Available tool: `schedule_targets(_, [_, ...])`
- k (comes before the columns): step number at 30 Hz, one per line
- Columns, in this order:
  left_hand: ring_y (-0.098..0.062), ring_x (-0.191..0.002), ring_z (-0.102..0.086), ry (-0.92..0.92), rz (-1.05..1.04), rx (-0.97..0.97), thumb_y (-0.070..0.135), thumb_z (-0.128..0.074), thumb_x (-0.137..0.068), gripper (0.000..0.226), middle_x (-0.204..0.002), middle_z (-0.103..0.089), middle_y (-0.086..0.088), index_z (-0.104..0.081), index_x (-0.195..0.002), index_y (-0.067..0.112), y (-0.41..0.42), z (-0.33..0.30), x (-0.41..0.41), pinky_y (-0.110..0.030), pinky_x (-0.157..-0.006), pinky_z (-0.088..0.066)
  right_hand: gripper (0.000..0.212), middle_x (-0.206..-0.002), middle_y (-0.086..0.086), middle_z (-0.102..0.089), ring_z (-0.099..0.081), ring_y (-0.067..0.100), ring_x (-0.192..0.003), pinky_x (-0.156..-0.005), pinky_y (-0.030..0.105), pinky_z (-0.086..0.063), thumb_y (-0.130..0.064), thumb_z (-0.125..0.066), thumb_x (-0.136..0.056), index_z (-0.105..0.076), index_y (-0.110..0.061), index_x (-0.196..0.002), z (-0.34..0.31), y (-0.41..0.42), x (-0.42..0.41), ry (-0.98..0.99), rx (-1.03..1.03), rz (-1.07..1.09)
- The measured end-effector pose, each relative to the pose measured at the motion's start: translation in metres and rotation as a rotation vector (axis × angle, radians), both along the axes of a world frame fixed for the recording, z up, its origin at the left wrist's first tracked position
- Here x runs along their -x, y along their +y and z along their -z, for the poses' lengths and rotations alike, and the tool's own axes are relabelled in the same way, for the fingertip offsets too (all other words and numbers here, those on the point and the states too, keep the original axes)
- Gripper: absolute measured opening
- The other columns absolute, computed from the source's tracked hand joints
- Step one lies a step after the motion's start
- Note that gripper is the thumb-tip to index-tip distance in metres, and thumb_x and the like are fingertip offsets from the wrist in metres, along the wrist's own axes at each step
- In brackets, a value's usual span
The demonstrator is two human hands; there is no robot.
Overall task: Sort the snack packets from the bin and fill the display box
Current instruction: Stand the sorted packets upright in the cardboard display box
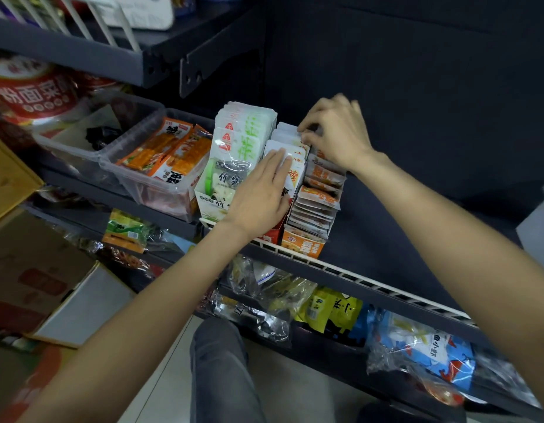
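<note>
So the left hand (261,190) is lying flat, fingers straight and pressed against the front of the white packets (290,154) standing in the red display box (272,236), basically holding that row upright. The right hand (335,135) is just behind and to the right of that box, fingers curled and pinching the tops of the packets at the back of the row, though I can't tell exactly which packet it has. Right beside the red box sits an orange box (301,244) full of orange packets (318,198), and on its left a green-and-white box (214,206), then a clear bin (133,181) with more snacks.
</note>
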State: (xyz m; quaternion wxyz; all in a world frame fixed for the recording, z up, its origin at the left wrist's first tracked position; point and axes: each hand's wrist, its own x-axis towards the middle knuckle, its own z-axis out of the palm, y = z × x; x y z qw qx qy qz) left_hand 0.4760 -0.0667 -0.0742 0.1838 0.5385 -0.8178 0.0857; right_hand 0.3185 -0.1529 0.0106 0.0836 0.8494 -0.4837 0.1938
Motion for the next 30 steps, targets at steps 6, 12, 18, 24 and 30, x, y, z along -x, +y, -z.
schedule_targets(6, [-0.026,-0.146,-0.008,0.025,-0.012,-0.007,0.029,-0.043,-0.097,0.065,-0.157,-0.01,-0.017,-0.016,-0.149,0.0,-0.002,0.0,0.006,-0.031,-0.118,-0.006,0.018,-0.11,-0.005,-0.062,-0.042,0.025,-0.109,-0.09,0.035,-0.024,-0.03,-0.058,-0.092,-0.074,-0.029,-0.1,0.006,0.006,-0.001,0.103,0.068,-0.108])
schedule_targets(12, [-0.031,-0.142,-0.023,0.086,-0.041,0.105,0.033,-0.05,-0.093,0.065,-0.152,-0.027,-0.02,-0.029,-0.144,-0.001,-0.004,-0.005,0.008,-0.038,-0.118,-0.018,0.021,-0.099,-0.002,-0.066,-0.048,0.021,-0.1,-0.085,0.028,-0.023,-0.021,-0.054,-0.091,-0.072,-0.023,-0.099,-0.004,0.014,0.008,-0.025,0.077,-0.086])
schedule_targets(18, [-0.029,-0.141,-0.026,-0.043,-0.039,0.069,0.036,-0.049,-0.091,0.067,-0.149,-0.033,-0.018,-0.03,-0.144,-0.001,-0.014,-0.014,-0.001,-0.039,-0.117,-0.01,0.027,-0.099,0.003,-0.069,-0.049,0.022,-0.106,-0.09,0.031,-0.028,-0.019,-0.049,-0.092,-0.071,-0.022,-0.108,-0.006,0.021,0.008,0.175,-0.007,-0.057])
schedule_targets(24, [-0.027,-0.132,-0.04,-0.006,0.008,0.135,0.032,-0.056,-0.087,0.059,-0.139,-0.045,-0.013,-0.042,-0.138,0.006,-0.008,-0.013,-0.011,-0.039,-0.116,-0.016,0.032,-0.103,0.006,-0.067,-0.044,0.022,-0.108,-0.09,0.034,-0.025,-0.019,-0.046,-0.095,-0.065,-0.023,-0.121,-0.013,0.015,0.002,0.272,-0.076,-0.062])
schedule_targets(30, [-0.025,-0.12,-0.048,0.059,0.036,0.238,0.033,-0.058,-0.086,0.053,-0.129,-0.053,-0.011,-0.049,-0.131,0.006,0.003,-0.009,-0.019,-0.038,-0.106,-0.031,0.03,-0.099,0.006,-0.063,-0.042,0.025,-0.107,-0.093,0.037,-0.032,-0.021,-0.051,-0.092,-0.066,-0.026,-0.117,-0.011,0.015,-0.001,0.278,-0.151,-0.065])
